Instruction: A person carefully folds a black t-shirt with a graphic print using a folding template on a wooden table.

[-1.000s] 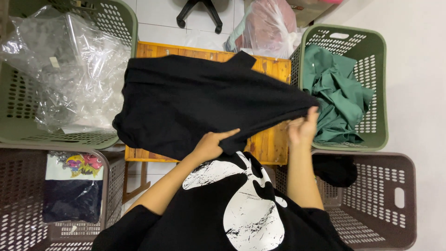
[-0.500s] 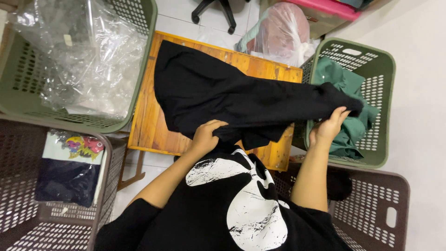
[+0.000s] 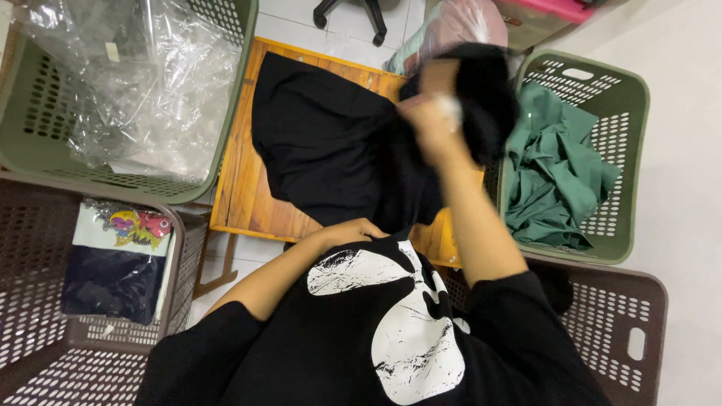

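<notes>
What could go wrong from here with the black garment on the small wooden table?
The right hand lifts a bunched part of the black garment over the green basket; it could snag the rim. The cloth also overhangs the wooden table near the left hand and may slide off.

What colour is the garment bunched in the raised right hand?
Black; the garment lifted by the right hand over the wooden table shows best in the head view.

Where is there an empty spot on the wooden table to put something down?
The wooden table shows a bare strip along its left edge, between the black garment and the clear plastic bags' green basket. A small patch shows at the near right corner. The middle is covered by cloth, and the right hand lifts more of it.
</notes>
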